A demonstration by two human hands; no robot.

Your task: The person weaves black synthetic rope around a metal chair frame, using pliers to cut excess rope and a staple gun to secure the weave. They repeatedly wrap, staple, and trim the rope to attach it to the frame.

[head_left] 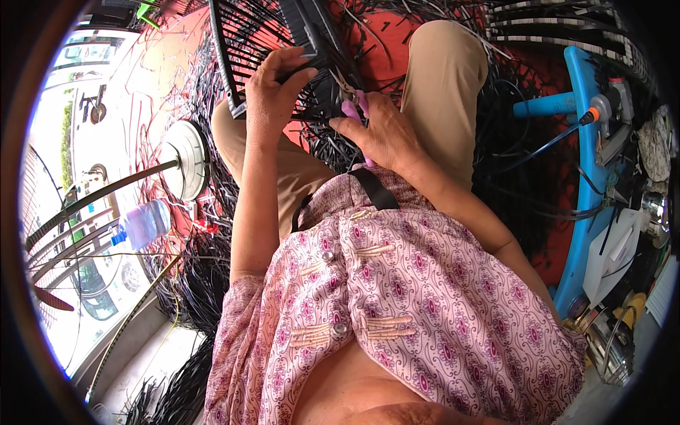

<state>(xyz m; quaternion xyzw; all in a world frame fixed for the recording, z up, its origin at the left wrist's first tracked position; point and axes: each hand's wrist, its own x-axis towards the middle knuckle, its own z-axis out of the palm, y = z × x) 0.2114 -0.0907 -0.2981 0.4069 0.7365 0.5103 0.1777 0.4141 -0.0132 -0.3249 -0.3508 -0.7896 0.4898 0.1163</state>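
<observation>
A rectangular black slatted frame (301, 25) is held by the left hand (273, 88), and pink-handled metal scissors (350, 109) are held beside it by the right hand (386, 134).

Below the frame, the red floor (382, 42) is strewn with thin black strips (524, 127). Well to the right of the frame, a curved blue plastic piece of furniture (586, 163) is seen; to the frame's lower left, a round white base (188, 159) with a dark stem and, farther down, a clear bottle with a blue cap (149, 223) are seen. The frame itself is placed in front of the torso, near the knees. Its near part is gripped narrowly between the left thumb and fingers; at its right, the scissor handles are enclosed by the right fingers. How far the blades are parted cannot be told.
</observation>
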